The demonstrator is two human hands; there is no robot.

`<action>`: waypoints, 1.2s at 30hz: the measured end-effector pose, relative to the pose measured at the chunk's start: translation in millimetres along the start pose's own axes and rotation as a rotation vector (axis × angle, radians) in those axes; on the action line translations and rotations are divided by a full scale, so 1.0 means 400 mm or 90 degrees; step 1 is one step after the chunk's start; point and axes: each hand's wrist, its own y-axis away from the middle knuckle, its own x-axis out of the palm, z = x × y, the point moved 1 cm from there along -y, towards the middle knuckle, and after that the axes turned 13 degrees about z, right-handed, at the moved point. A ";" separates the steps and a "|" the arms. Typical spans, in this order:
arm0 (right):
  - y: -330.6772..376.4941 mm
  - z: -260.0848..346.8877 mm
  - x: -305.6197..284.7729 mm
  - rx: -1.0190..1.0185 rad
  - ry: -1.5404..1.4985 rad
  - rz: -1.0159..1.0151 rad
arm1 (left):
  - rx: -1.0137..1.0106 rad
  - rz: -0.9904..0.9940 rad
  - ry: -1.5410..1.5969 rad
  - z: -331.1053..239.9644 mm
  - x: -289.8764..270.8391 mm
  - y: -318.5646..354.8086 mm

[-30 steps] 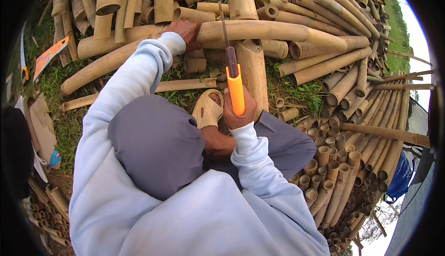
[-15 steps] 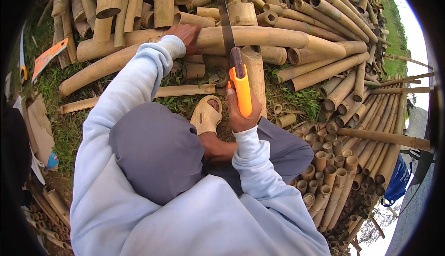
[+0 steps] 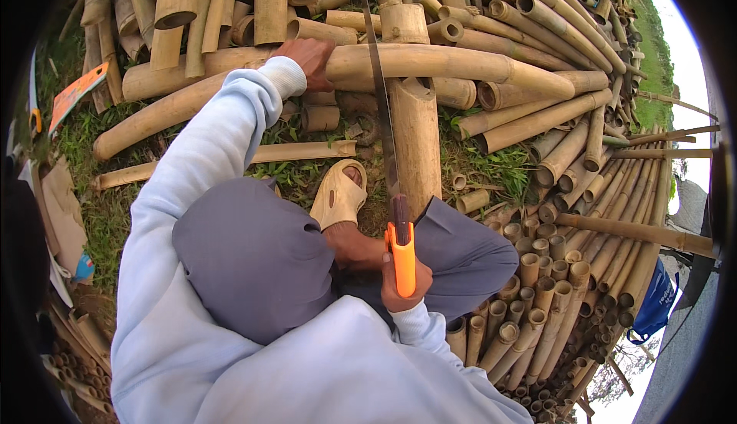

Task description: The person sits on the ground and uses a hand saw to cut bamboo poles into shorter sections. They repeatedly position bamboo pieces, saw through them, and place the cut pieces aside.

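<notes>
My right hand (image 3: 403, 289) is wrapped round the orange handle of a hand saw (image 3: 389, 140), low in front of my body. The saw's long blade points away from me and crosses a thick bamboo pole (image 3: 453, 64) lying sideways. My left hand (image 3: 309, 59) grips that pole just left of the blade, its fingers partly hidden. Beneath the pole an upright-looking bamboo post (image 3: 414, 136) runs toward me, its near end behind my right knee. Whether the blade has cut into the pole, I cannot tell.
Cut bamboo lengths (image 3: 269, 5) are heaped along the far side. Bundled bamboo tubes (image 3: 549, 293) stack up at the right. My sandalled foot (image 3: 340, 193) rests near the post. An orange-and-white sheet-like thing (image 3: 80, 95) lies at the left, and a blue bag (image 3: 656, 301) at the far right.
My right hand has pulled the saw back toward my body, so the handle sits lower and more blade shows on the near side of the pole. My left hand stays in place.
</notes>
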 end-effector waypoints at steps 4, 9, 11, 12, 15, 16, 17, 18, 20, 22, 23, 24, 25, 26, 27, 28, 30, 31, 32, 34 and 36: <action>-0.217 -0.046 0.033 0.105 -0.060 0.013 | 0.001 -0.005 -0.013 -0.014 0.008 -0.019; -0.197 -0.054 0.032 0.087 -0.138 -0.001 | -0.013 0.026 -0.012 -0.013 0.018 0.006; -0.066 -0.045 0.005 0.087 -0.088 0.011 | -0.019 0.012 -0.010 0.013 0.006 -0.014; -0.009 -0.038 -0.005 0.025 -0.057 -0.015 | -0.020 0.013 -0.006 0.015 0.021 -0.008; -0.029 -0.028 -0.001 0.040 -0.042 -0.045 | -0.024 0.021 -0.006 -0.007 0.003 -0.013; -0.100 -0.036 0.002 0.103 -0.086 -0.021 | -0.018 0.030 -0.002 -0.009 0.004 -0.016; -0.176 -0.073 0.012 0.110 -0.091 -0.003 | 0.000 0.020 -0.010 -0.014 -0.001 -0.018; -0.252 -0.070 0.029 0.086 -0.134 -0.036 | 0.015 0.006 -0.018 -0.021 -0.001 -0.025; -0.280 -0.033 0.038 0.030 -0.128 -0.040 | 0.012 -0.013 -0.030 -0.008 -0.001 -0.009; -0.231 -0.023 0.027 0.088 -0.127 0.013 | 0.012 -0.022 -0.034 0.003 0.012 -0.003; -0.152 -0.034 0.016 0.098 -0.138 0.022 | 0.004 -0.012 -0.026 0.005 0.000 -0.005; -0.081 -0.036 0.006 0.097 -0.101 0.022 | -0.016 0.027 -0.021 0.013 -0.004 -0.009; -0.009 -0.049 -0.005 0.004 -0.030 0.003 | -0.012 0.029 -0.016 0.013 0.006 -0.007; 0.034 -0.006 -0.012 0.021 0.021 -0.007 | -0.004 0.027 -0.018 0.013 0.004 -0.008; 0.018 -0.010 -0.010 0.007 0.028 -0.018 | -0.003 0.020 -0.017 0.011 0.001 -0.012; -0.032 -0.034 -0.008 0.020 0.004 -0.011 | -0.002 0.014 -0.016 0.010 -0.006 -0.016; -0.166 -0.049 -0.004 0.103 -0.068 0.006 | 0.025 0.014 -0.019 -0.003 -0.010 -0.024; -0.270 -0.047 0.001 0.084 -0.094 -0.010 | 0.032 0.010 -0.018 -0.002 -0.001 -0.029; -0.337 -0.038 -0.002 0.067 -0.117 -0.025 | 0.041 0.006 -0.014 -0.006 -0.003 -0.035; -0.331 -0.053 0.016 0.056 -0.139 0.013 | 0.030 -0.006 -0.038 0.019 -0.019 -0.026; -0.223 -0.048 0.017 0.064 -0.068 0.032 | 0.027 0.003 -0.015 0.010 0.006 -0.004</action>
